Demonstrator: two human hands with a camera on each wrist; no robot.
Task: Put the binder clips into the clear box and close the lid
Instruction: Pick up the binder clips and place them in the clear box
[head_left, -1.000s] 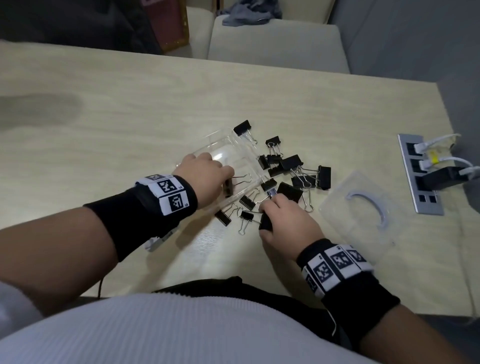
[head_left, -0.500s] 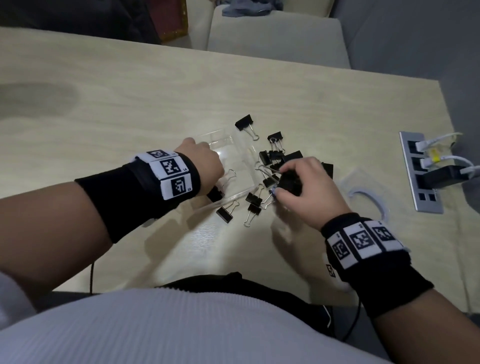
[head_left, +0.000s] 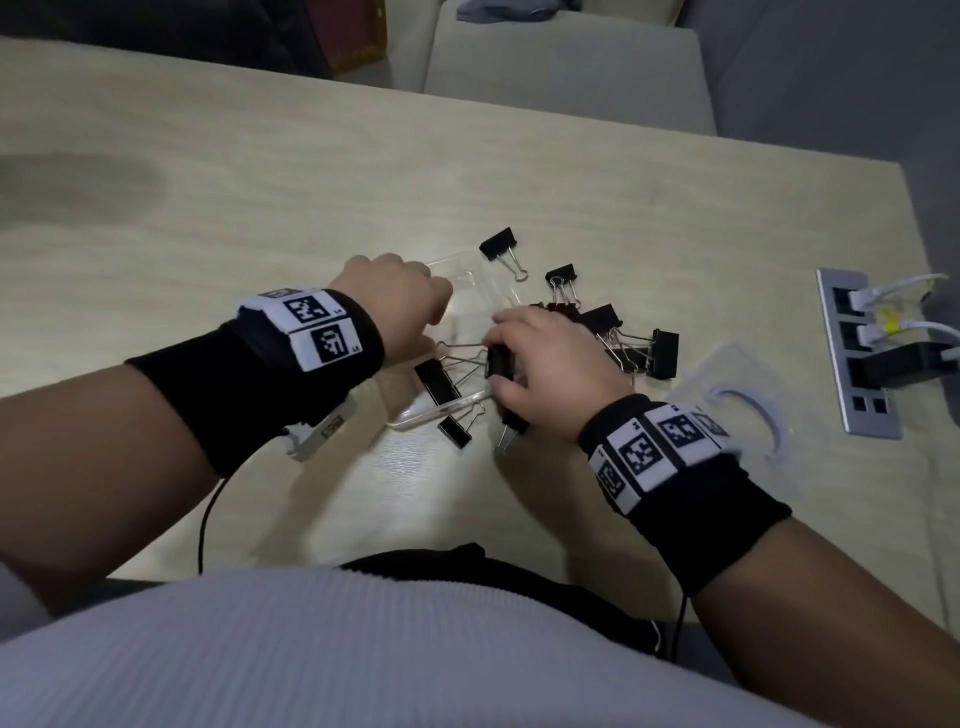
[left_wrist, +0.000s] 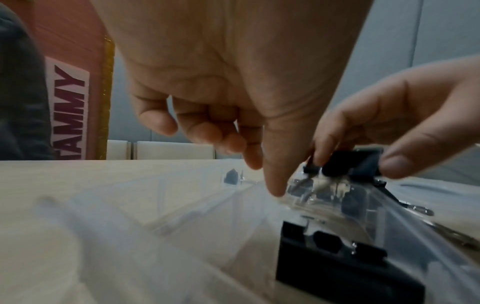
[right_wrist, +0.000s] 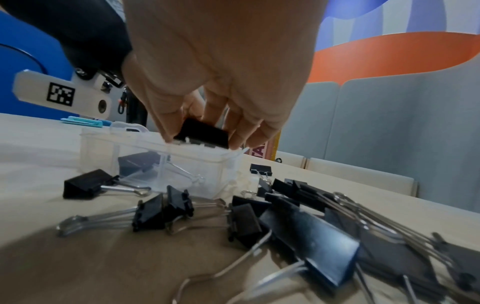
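A clear plastic box (head_left: 470, 283) stands open on the table, with one black binder clip (head_left: 435, 382) lying inside it. My left hand (head_left: 415, 317) grips the box by its far left wall, thumb on the rim (left_wrist: 275, 191). My right hand (head_left: 506, 353) pinches another black binder clip (right_wrist: 202, 133) just above the box's right rim (right_wrist: 197, 150). Several loose binder clips (head_left: 641, 345) lie in a pile to the right of the box, with others (head_left: 498, 244) behind it and in front (head_left: 454, 431). The clear lid (head_left: 737, 410) lies flat further right.
A metal socket strip (head_left: 857, 358) with white and black plugs is set into the table at the right edge. Pale seats (head_left: 561, 57) stand beyond the far edge. The table's near edge runs just below my wrists.
My right hand has lifted a clip from the table in front of the box and carried it up and left, over the box's rim. My left hand has stayed on the box.
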